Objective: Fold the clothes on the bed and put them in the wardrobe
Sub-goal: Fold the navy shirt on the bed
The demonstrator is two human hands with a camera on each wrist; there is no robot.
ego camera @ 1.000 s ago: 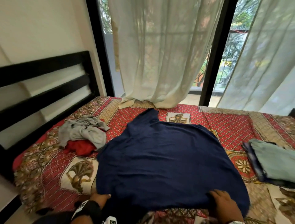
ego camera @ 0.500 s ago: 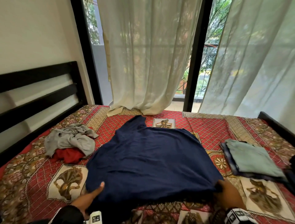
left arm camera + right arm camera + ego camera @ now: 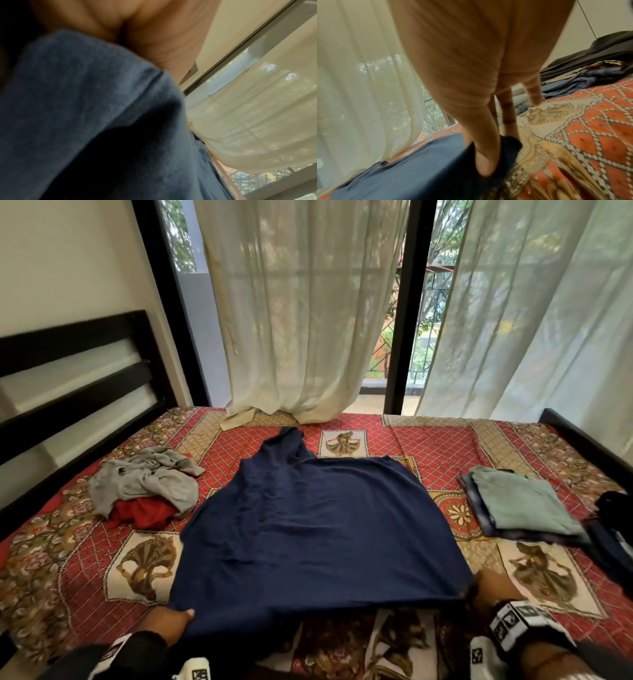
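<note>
At the near edge of the bed (image 3: 424,436), both hands pinch the hem of the navy shirt (image 3: 318,529) — left hand (image 3: 168,619) on the near-left corner, right hand (image 3: 486,587) on the near-right corner. Left wrist view: thumb clamped over a fold of navy cloth. Right wrist view: thumb on top and a finger behind, the corner gathered between them.

Shirt lies flat on the patterned bedspread, spread away from the grip toward the curtains (image 3: 301,320). Long axis runs near to far: hem by the hands, shoulder strap at the far end. Hands sit about level, neither clearly nearer the far end. Judgement: any fold from this grip carries the hem forward over the body, or one side across the other — which of the two cannot be told.

No container in view; the wardrobe is not visible. Piles instead:
- right of the shirt, a folded stack (image 3: 524,505), pale green piece on top of a darker one, apart from the shirt.
- left, an unfolded grey garment (image 3: 144,477) heaped over a red one (image 3: 144,511), just beside the shirt's left edge.
- far right edge, dark clothing (image 3: 613,508), partly cut off.
</note>
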